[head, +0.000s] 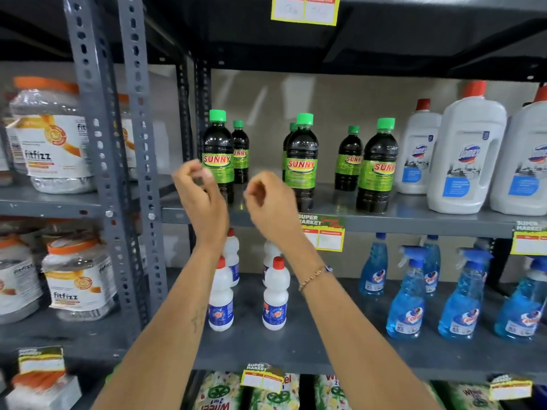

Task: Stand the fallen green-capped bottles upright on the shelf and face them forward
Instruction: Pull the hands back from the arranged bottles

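Standing upright on the shelf [414,216] are six green-capped bottles, in three pairs: front ones at left [218,152], middle [302,161] and right [377,167], each with a smaller-looking one behind. Front labels face forward; the right one is turned slightly. Both hands hover before the shelf edge, holding nothing: left hand [199,199] overlaps the left bottle, right hand [268,202] between left and middle bottles, fingers [189,173] loosely curled inward.

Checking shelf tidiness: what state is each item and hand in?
Green-capped bottles: all upright, capped; front labels face forward.
White jugs: upright, capped.
Spray bottles: upright.
Left hand: empty, fingers curled.
Right hand: empty, fingers curled.
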Motion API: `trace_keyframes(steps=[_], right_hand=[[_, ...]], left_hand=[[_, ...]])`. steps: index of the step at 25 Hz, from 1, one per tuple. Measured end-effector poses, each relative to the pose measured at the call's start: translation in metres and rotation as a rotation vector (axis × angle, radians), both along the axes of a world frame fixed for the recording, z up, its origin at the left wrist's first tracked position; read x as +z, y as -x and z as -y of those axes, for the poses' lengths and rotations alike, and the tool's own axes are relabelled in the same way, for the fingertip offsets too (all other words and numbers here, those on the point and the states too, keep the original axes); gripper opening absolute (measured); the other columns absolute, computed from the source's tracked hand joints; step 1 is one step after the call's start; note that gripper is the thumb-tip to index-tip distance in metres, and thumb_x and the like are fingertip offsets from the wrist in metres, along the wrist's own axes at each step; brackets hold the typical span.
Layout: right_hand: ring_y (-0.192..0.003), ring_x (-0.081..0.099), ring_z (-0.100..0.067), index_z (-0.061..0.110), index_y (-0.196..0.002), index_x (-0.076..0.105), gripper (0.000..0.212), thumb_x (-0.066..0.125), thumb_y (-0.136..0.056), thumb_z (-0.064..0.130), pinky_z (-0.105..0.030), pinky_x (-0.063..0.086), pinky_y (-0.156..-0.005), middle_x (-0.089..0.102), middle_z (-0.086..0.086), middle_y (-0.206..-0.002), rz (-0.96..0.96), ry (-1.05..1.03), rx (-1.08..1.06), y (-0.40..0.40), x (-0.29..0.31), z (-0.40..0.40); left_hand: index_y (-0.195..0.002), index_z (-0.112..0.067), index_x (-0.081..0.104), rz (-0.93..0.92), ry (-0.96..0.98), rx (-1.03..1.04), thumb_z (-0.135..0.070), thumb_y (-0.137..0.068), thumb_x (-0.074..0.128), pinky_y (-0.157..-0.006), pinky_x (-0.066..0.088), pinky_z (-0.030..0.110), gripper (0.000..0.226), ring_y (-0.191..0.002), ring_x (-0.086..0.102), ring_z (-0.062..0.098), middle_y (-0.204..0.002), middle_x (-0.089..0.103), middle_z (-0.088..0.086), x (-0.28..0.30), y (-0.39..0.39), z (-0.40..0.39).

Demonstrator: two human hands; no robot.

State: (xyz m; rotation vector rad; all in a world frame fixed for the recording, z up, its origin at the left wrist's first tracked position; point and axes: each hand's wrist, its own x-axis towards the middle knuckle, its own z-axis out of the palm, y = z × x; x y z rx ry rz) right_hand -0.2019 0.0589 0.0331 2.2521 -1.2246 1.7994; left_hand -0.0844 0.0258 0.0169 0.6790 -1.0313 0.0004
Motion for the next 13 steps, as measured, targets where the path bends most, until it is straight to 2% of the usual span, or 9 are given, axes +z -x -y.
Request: trace_keyframes(steps=[1, 3, 5, 7, 8, 10, 13], right_hand=[[-0.08, 0.057, -0.015, 0.012, -0.099, 0.059, 0.015, 0.061, -0.085, 0.01, -0.021, 0.043, -0.074, 0.063, -0.007, -0.098, -0.028, -0.091, 0.061, -0.016, 0.0, 0.007], [-0.111, 0.056, -0.025, 0.005, -0.126, 0.05, 0.042, 0.063, -0.088, 0.016, -0.03, 0.044, -0.094, 0.055, -0.015, -0.125, -0.053, -0.297, 0.082, -0.034, 0.004, 0.026], [-0.127, 0.047, -0.031, 0.001, -0.137, 0.038, 0.059, 0.065, -0.088, 0.019, -0.038, 0.039, -0.105, 0.048, -0.017, -0.138, -0.094, -0.435, 0.055, -0.04, 0.008, 0.045], [-0.127, 0.049, -0.031, 0.001, -0.137, 0.038, 0.061, 0.067, -0.087, 0.022, -0.039, 0.042, -0.103, 0.053, -0.017, -0.137, -0.108, -0.528, 0.06, -0.041, 0.013, 0.06], [-0.125, 0.051, -0.031, 0.003, -0.134, 0.041, 0.057, 0.066, -0.087, 0.022, -0.039, 0.043, -0.103, 0.056, -0.016, -0.133, -0.105, -0.569, 0.087, -0.042, 0.015, 0.064], [-0.122, 0.055, -0.029, 0.006, -0.132, 0.046, 0.051, 0.065, -0.088, 0.022, -0.041, 0.044, -0.103, 0.06, -0.013, -0.129, -0.112, -0.602, 0.125, -0.045, 0.014, 0.07], [-0.116, 0.058, -0.027, 0.006, -0.13, 0.048, 0.049, 0.064, -0.089, 0.026, -0.04, 0.047, -0.098, 0.063, -0.011, -0.126, -0.131, -0.559, 0.083, -0.045, 0.008, 0.072]], left_hand=[[-0.128, -0.008, 0.037, -0.005, -0.096, -0.049, -0.029, -0.1, 0.043, -0.094, 0.043, 0.028, 0.035, -0.111, 0.05, 0.018, -0.126, 0.046, 0.011, 0.003, -0.012, 0.005], [-0.141, -0.005, 0.02, 0.148, -0.38, -0.157, -0.03, -0.099, 0.046, -0.107, 0.034, 0.031, 0.056, -0.127, 0.04, 0.018, -0.142, 0.032, 0.011, 0.008, -0.034, 0.019], [-0.144, -0.006, 0.016, 0.376, -0.591, -0.231, -0.028, -0.096, 0.052, -0.109, 0.032, 0.032, 0.064, -0.131, 0.038, 0.016, -0.144, 0.036, 0.008, 0.008, -0.053, 0.029], [-0.145, -0.008, 0.021, 0.59, -0.703, -0.224, -0.031, -0.096, 0.053, -0.1, 0.035, 0.03, 0.063, -0.128, 0.043, 0.018, -0.139, 0.045, 0.004, 0.01, -0.069, 0.035], [-0.143, -0.009, 0.026, 0.641, -0.748, -0.208, -0.034, -0.095, 0.053, -0.096, 0.037, 0.03, 0.06, -0.127, 0.046, 0.021, -0.137, 0.049, 0.005, 0.013, -0.075, 0.039], [-0.135, -0.012, 0.041, 0.689, -0.8, -0.187, -0.039, -0.094, 0.054, -0.087, 0.039, 0.03, 0.051, -0.121, 0.053, 0.024, -0.13, 0.057, 0.007, 0.016, -0.084, 0.044], [-0.134, -0.014, 0.045, 0.671, -0.795, -0.196, -0.04, -0.093, 0.055, -0.086, 0.037, 0.028, 0.05, -0.119, 0.053, 0.022, -0.13, 0.058, 0.006, 0.015, -0.085, 0.046]])
